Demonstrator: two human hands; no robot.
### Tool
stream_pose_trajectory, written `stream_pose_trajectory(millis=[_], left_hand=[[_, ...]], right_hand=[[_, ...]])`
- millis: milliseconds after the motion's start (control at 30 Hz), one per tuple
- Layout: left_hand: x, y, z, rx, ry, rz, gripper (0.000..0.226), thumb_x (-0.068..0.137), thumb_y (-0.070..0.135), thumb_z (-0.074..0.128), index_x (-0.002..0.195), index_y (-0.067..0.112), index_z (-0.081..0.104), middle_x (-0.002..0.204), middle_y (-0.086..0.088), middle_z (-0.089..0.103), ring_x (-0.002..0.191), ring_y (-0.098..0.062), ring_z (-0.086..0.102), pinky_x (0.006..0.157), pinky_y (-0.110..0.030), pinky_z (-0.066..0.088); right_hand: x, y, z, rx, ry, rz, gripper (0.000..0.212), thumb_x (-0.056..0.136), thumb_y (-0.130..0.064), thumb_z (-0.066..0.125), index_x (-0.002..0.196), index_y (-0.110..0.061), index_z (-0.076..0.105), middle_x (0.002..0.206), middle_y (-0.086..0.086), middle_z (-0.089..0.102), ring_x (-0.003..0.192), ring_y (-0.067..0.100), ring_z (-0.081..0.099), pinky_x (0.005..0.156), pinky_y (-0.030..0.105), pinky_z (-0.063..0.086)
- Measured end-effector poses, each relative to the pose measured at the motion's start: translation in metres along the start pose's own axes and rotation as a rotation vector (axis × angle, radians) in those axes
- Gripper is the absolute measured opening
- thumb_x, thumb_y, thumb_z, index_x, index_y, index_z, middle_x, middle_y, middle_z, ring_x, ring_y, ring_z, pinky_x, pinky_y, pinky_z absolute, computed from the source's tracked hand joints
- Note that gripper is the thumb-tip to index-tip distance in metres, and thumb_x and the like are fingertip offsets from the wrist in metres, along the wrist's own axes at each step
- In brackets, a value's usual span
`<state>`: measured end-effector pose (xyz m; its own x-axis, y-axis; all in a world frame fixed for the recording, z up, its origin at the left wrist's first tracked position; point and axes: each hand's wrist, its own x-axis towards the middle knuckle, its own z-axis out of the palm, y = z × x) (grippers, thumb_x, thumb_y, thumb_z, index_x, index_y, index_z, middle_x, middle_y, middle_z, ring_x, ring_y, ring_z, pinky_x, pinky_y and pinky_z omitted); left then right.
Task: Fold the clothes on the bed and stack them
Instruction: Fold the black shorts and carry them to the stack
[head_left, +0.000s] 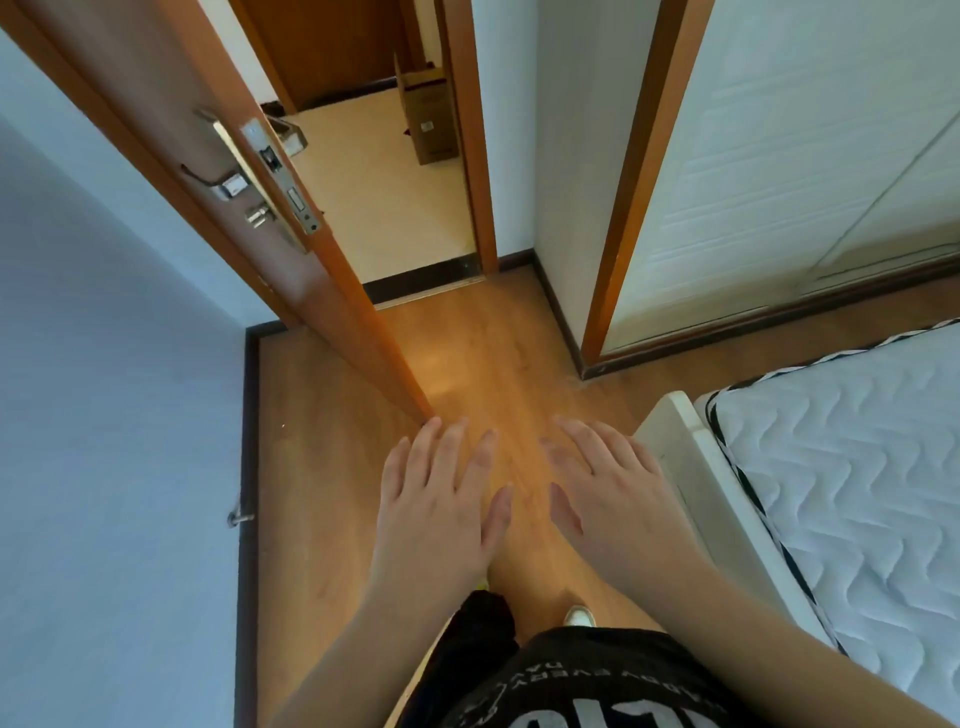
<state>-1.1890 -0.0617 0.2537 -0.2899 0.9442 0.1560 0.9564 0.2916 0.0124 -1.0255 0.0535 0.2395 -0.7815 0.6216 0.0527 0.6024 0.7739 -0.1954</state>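
In the head view, both hands are held out in front of the body, palms down, above the wooden floor (332, 467). The left hand (439, 499) is seen with its fingers (457, 441) straight and slightly spread, and nothing is held in it. The right hand (608, 499) is likewise spread flat, its fingers (576, 441) relaxed and empty. The two hands are set side by side, near each other but apart.

The bed (852, 493) is found at the right edge, with a white quilted mattress trimmed in black and white piping on a pale frame; the right hand is near its corner but not touching it. No clothes can be seen on the visible part of the bed.

An open wooden door (249, 171) with a metal handle (223, 182) is seen at the upper left, and a cardboard box (431, 114) stands on the pale floor beyond the doorway. A white wardrobe door (779, 156) is seen at the upper right. A black printed shirt (571, 680) and a shoe (579, 616) are visible at the bottom.
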Motion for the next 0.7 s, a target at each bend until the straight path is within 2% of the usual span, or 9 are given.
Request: stream_pose_trajectory(millis=[167, 267, 400, 500, 600, 700], left_hand=[[0.079, -0.039, 0.021, -0.057, -0.008, 0.133, 0.048, 0.100, 0.049, 0.038, 0.138, 0.022, 0.051, 0.139, -0.006, 0.055, 0.134, -0.027, 0.046, 0.110, -0.047, 0.034], [0.131, -0.058, 0.026, -0.062, -0.055, 0.277, 0.051, 0.100, 0.052, 0.031, 0.140, 0.026, 0.049, 0.141, -0.004, 0.054, 0.134, -0.026, 0.046, 0.109, -0.046, 0.037], [0.192, -0.070, 0.034, -0.083, -0.085, 0.442, 0.049, 0.100, 0.054, 0.031, 0.138, 0.029, 0.051, 0.141, -0.001, 0.056, 0.134, -0.025, 0.048, 0.108, -0.043, 0.031], [0.236, -0.065, 0.045, -0.082, -0.102, 0.577, 0.049, 0.099, 0.054, 0.038, 0.140, 0.030, 0.049, 0.143, -0.001, 0.053, 0.136, -0.024, 0.045, 0.111, -0.042, 0.028], [0.276, -0.045, 0.056, -0.097, -0.109, 0.692, 0.049, 0.100, 0.054, 0.035, 0.142, 0.029, 0.045, 0.145, -0.003, 0.051, 0.138, -0.025, 0.041, 0.113, -0.042, 0.022], [0.320, -0.015, 0.065, -0.100, -0.125, 0.752, 0.049, 0.101, 0.053, 0.035, 0.143, 0.028, 0.043, 0.146, -0.003, 0.049, 0.139, -0.026, 0.040, 0.114, -0.043, 0.022]], right_hand=[[0.066, 0.016, 0.004, -0.061, -0.017, 0.139, 0.041, 0.093, -0.040, 0.054, 0.131, -0.026, 0.056, 0.140, 0.001, 0.052, 0.128, 0.024, 0.051, 0.104, 0.042, 0.043], [0.104, 0.019, 0.000, -0.086, -0.050, 0.211, 0.044, 0.095, -0.042, 0.050, 0.137, -0.029, 0.050, 0.147, -0.001, 0.046, 0.134, 0.022, 0.044, 0.109, 0.041, 0.040], [0.137, 0.022, -0.005, -0.090, 0.005, 0.332, 0.045, 0.094, -0.040, 0.053, 0.137, -0.028, 0.050, 0.145, 0.000, 0.048, 0.133, 0.023, 0.046, 0.107, 0.041, 0.043], [0.150, 0.039, -0.009, -0.096, 0.093, 0.456, 0.043, 0.092, -0.038, 0.056, 0.134, -0.026, 0.055, 0.142, 0.001, 0.052, 0.130, 0.024, 0.049, 0.105, 0.041, 0.044], [0.156, 0.064, -0.014, -0.128, 0.181, 0.574, 0.044, 0.090, -0.038, 0.059, 0.132, -0.025, 0.055, 0.139, 0.002, 0.054, 0.127, 0.024, 0.051, 0.103, 0.041, 0.043], [0.163, 0.095, -0.012, -0.121, 0.209, 0.660, 0.044, 0.095, -0.042, 0.048, 0.135, -0.024, 0.052, 0.140, 0.001, 0.052, 0.129, 0.025, 0.050, 0.104, 0.042, 0.043]])
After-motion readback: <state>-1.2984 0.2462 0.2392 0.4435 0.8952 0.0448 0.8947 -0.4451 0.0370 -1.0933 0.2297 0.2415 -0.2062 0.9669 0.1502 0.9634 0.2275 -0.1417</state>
